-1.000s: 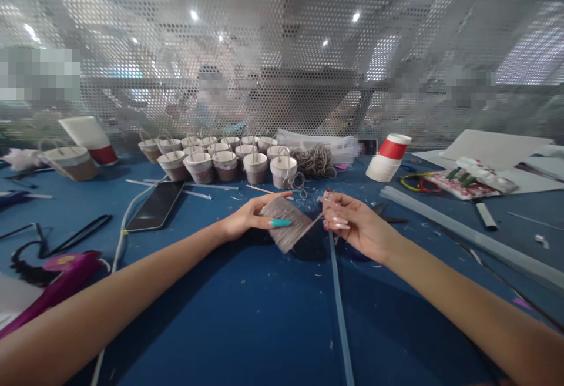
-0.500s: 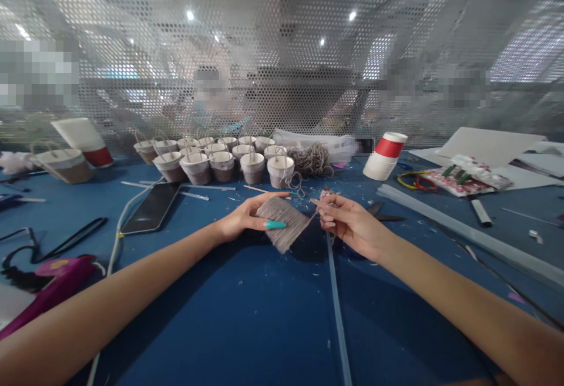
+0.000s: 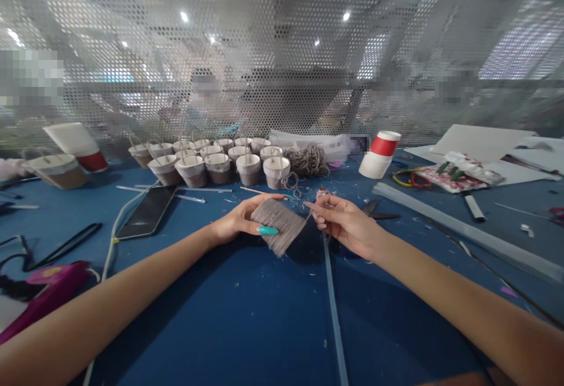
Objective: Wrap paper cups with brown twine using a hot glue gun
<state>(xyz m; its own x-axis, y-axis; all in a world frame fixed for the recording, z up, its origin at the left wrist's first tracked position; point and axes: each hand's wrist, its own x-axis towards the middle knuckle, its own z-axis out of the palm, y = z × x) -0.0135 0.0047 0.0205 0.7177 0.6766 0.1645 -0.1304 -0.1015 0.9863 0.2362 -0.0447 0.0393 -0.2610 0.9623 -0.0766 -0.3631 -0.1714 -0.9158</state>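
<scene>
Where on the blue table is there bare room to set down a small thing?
The widest patch lies between the left forearm and the pale strip, with only small specks; another, between that strip and the right forearm. Beyond the hands, pots and a twine heap crowd the table.

Scissors (image 3: 388, 216) partly hidden by right hand (image 3: 343, 224); magenta tool (image 3: 66, 283) cropped
</scene>
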